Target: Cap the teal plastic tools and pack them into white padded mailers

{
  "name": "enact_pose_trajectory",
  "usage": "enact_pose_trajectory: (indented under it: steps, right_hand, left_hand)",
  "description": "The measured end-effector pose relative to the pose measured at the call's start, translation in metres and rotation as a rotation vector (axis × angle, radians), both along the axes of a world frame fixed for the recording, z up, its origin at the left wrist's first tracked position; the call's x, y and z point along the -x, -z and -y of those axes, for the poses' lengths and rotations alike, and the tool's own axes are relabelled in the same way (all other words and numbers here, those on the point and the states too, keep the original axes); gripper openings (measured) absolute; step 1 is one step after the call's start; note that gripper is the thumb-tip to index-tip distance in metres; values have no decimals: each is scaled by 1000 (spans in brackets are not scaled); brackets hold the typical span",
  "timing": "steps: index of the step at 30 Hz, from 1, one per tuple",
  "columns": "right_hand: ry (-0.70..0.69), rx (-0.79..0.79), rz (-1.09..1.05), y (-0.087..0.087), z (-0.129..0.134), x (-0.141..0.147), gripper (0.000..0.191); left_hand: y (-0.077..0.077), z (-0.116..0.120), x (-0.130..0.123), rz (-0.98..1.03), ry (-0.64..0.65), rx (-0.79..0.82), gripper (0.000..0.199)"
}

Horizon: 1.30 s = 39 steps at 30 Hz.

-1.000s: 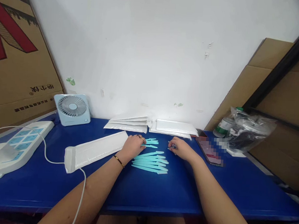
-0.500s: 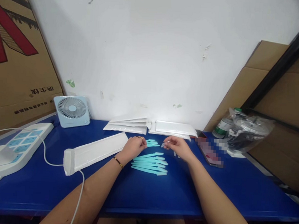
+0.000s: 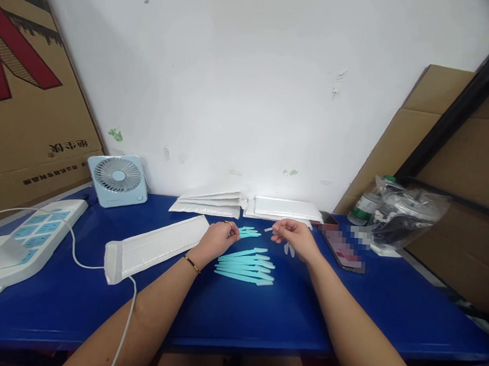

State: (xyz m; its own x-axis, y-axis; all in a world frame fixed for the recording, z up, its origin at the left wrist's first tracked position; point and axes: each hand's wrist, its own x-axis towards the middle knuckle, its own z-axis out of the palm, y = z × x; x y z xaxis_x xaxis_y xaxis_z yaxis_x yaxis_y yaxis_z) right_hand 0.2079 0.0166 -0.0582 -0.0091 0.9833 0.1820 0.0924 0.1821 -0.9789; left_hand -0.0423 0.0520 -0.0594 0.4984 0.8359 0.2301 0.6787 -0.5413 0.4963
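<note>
My left hand (image 3: pixel 219 239) is closed, thumb and fingers pinched over the handle ends of several teal eyebrow razors (image 3: pixel 250 232) at the back of the blue table. Which of these it grips is partly hidden by the fingers. My right hand (image 3: pixel 293 237) pinches a small translucent blade cap (image 3: pixel 268 229), a little to the right of those razors and apart from them. Two loose clear caps (image 3: pixel 289 250) lie on the table under the right palm. Nearer to me, a second group of teal eyebrow razors (image 3: pixel 244 267) lies fanned out, pale blade ends to the right.
A white padded mailer (image 3: pixel 159 247) lies left of my left hand, with more mailers (image 3: pixel 206 203) against the wall. A cable crosses my left forearm. Farther out are a power strip (image 3: pixel 40 238), fan (image 3: pixel 119 181), phone (image 3: pixel 343 248), bottle (image 3: pixel 365 208) and plastic bag (image 3: pixel 409 219).
My right hand has drawn slightly right, away from the far razors, and the cap in its fingers has turned. The loose caps under it show more. My left hand has barely moved.
</note>
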Motion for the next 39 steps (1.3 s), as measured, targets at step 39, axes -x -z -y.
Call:
enact_pose_trajectory:
  steps: [39]
  right_hand:
    - [37, 173, 542, -5, 6, -30, 19]
  left_hand:
    - [11, -12, 2, -196, -114, -86, 14]
